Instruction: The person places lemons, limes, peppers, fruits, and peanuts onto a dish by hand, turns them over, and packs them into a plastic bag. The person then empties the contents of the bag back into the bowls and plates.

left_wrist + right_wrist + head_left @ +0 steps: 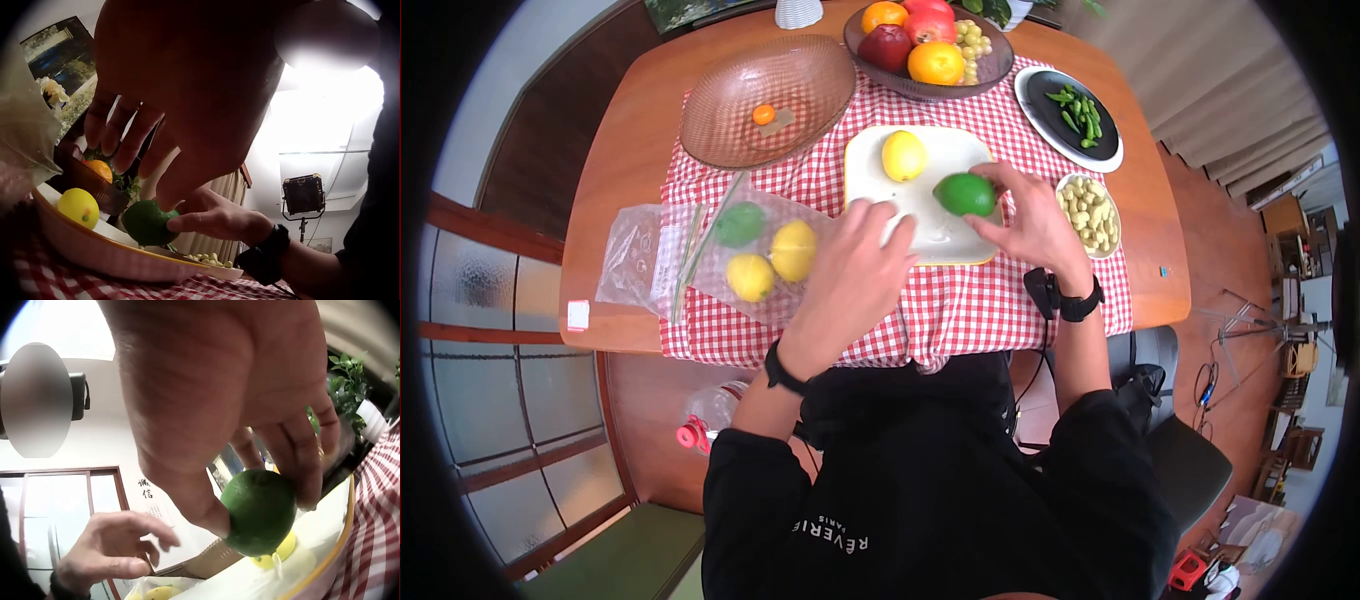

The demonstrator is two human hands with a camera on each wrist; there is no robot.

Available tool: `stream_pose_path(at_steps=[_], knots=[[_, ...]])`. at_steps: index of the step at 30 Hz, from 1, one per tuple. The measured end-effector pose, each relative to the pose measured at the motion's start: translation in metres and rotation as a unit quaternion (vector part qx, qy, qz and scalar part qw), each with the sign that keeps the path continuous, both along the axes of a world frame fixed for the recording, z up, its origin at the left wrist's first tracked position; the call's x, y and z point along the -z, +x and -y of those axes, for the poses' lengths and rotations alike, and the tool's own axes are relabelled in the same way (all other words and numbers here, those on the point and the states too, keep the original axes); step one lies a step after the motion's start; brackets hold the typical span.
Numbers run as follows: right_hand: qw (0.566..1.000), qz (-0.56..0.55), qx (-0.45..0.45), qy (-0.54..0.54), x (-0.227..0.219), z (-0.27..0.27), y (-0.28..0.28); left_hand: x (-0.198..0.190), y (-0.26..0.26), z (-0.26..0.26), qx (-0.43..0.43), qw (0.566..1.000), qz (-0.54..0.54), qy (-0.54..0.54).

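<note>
A green lime-like fruit (966, 194) is pinched between the thumb and fingers of the right hand (1036, 222), over the right part of a white tray (940, 253). In the right wrist view the green fruit (259, 512) shows close up under the palm. A yellow fruit (903, 156) lies at the tray's upper left. The left hand (862, 272), fingers spread and holding nothing, hovers at the tray's lower left edge, beside a clear zip bag (712, 262) with two yellow fruits (792, 250) and a green one (740, 224) inside.
Behind the tray stands a bowl (870, 75) of mixed fruit. A brown basket (710, 125) with a small orange fruit (764, 114) is at the back left. To the right are a plate of green peppers (1080, 116) and a bowl of peanuts (1088, 214). A crumpled plastic bag (632, 255) lies left.
</note>
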State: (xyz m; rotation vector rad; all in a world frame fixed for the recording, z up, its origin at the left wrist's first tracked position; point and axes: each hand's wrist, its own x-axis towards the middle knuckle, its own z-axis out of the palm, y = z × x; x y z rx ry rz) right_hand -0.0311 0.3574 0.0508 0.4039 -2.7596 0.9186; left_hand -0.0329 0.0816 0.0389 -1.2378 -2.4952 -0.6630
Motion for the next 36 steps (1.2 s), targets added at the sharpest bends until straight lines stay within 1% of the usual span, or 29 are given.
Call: stream_pose_path(at_steps=[2, 3, 5, 6, 8, 9, 10, 11, 12, 13, 14, 15, 16, 17, 18, 19, 20, 22, 23, 24, 26, 27, 28, 30, 31, 32, 34, 35, 36], knots=[[0.996, -0.082, 0.021, -0.023, -0.015, -0.001, 0.009, 0.011, 0.02, 0.019, -0.061, 0.994, -0.013, 0.085], [0.996, -0.086, 0.027, -0.022, -0.016, -0.003, 0.012, 0.017, 0.031, 0.029, -0.054, 0.995, -0.016, 0.086], [0.973, -0.188, 0.116, -0.065, -0.016, -0.004, 0.016, 0.033, 0.05, 0.05, -0.167, 0.982, -0.036, 0.082], [0.973, -0.19, 0.117, -0.065, -0.01, -0.005, 0.015, 0.04, 0.058, 0.059, -0.166, 0.982, -0.038, 0.082], [0.993, -0.068, 0.099, -0.017, 0.007, -0.006, 0.012, 0.053, 0.069, 0.075, -0.245, 0.966, -0.068, 0.041], [0.992, -0.058, 0.093, 0.067, 0.011, -0.007, 0.013, 0.057, 0.07, 0.08, -0.244, 0.966, -0.069, 0.04], [0.992, -0.058, 0.092, 0.066, 0.012, -0.007, 0.014, 0.061, 0.072, 0.085, -0.267, 0.96, -0.073, 0.037], [0.987, -0.113, 0.11, 0.005, 0.013, -0.006, 0.012, 0.067, 0.075, 0.09, -0.294, 0.952, -0.076, 0.034], [0.977, -0.163, 0.128, -0.057, 0.015, -0.004, 0.012, 0.074, 0.076, 0.095, -0.299, 0.951, -0.072, 0.032], [0.964, -0.203, 0.158, -0.07, 0.011, 0.0, 0.015, 0.081, 0.074, 0.098, -0.283, 0.953, -0.089, 0.062], [0.962, -0.196, 0.184, -0.054, 0.003, 0.003, 0.02, 0.085, 0.072, 0.099, -0.265, 0.954, -0.106, 0.094], [0.958, -0.212, 0.184, -0.068, 0.006, 0.007, 0.022, 0.086, 0.072, 0.097, -0.265, 0.954, -0.104, 0.096], [0.952, -0.229, 0.184, -0.081, 0.012, 0.008, 0.021, 0.085, 0.072, 0.095, -0.267, 0.947, -0.12, 0.134], [0.969, -0.18, 0.159, -0.049, 0.02, 0.006, 0.02, 0.084, 0.071, 0.092, -0.269, 0.938, -0.136, 0.173], [0.982, -0.13, 0.133, -0.017, 0.024, 0.007, 0.018, 0.084, 0.073, 0.09, -0.268, 0.937, -0.138, 0.177], [0.98, -0.145, 0.134, 0.011, 0.026, 0.007, 0.019, 0.083, 0.077, 0.09, -0.281, 0.928, -0.136, 0.204], [0.98, -0.147, 0.133, 0.011, 0.025, 0.005, 0.02, 0.082, 0.079, 0.089, -0.296, 0.917, -0.135, 0.23], [0.95, -0.214, 0.208, -0.093, 0.016, 0.008, 0.023, 0.075, 0.081, 0.083, -0.303, 0.915, -0.129, 0.233], [0.939, -0.232, 0.224, -0.12, 0.014, 0.009, 0.024, 0.074, 0.084, 0.081, -0.304, 0.916, -0.12, 0.234], [0.939, -0.234, 0.224, -0.118, 0.014, 0.01, 0.023, 0.073, 0.085, 0.079, -0.303, 0.916, -0.12, 0.235], [0.977, -0.127, 0.16, -0.057, 0.02, 0.008, 0.022, 0.073, 0.084, 0.073, -0.288, 0.929, -0.087, 0.216], [0.985, -0.102, 0.141, 0.012, 0.018, 0.007, 0.018, 0.073, 0.083, 0.07, -0.283, 0.93, -0.086, 0.219], [0.984, -0.104, 0.146, 0.014, 0.015, 0.005, 0.022, 0.072, 0.081, 0.07, -0.298, 0.929, -0.081, 0.202], [0.96, -0.162, 0.21, -0.091, 0.006, 0.009, 0.022, 0.074, 0.075, 0.073, -0.318, 0.926, -0.077, 0.186], [0.943, -0.192, 0.218, -0.161, 0.008, 0.008, 0.021, 0.079, 0.074, 0.077, -0.32, 0.928, -0.079, 0.171], [0.943, -0.192, 0.218, -0.16, 0.009, 0.009, 0.022, 0.081, 0.072, 0.08, -0.322, 0.93, -0.083, 0.157], [0.971, -0.109, 0.187, -0.101, 0.01, 0.011, 0.022, 0.079, 0.07, 0.079, -0.321, 0.928, -0.086, 0.168], [0.986, -0.055, 0.156, -0.022, 0.016, 0.004, 0.02, 0.079, 0.07, 0.079, -0.32, 0.926, -0.088, 0.177], [0.986, -0.057, 0.152, -0.021, 0.015, 0.004, 0.022, 0.076, 0.069, 0.079, -0.323, 0.925, -0.09, 0.179]])
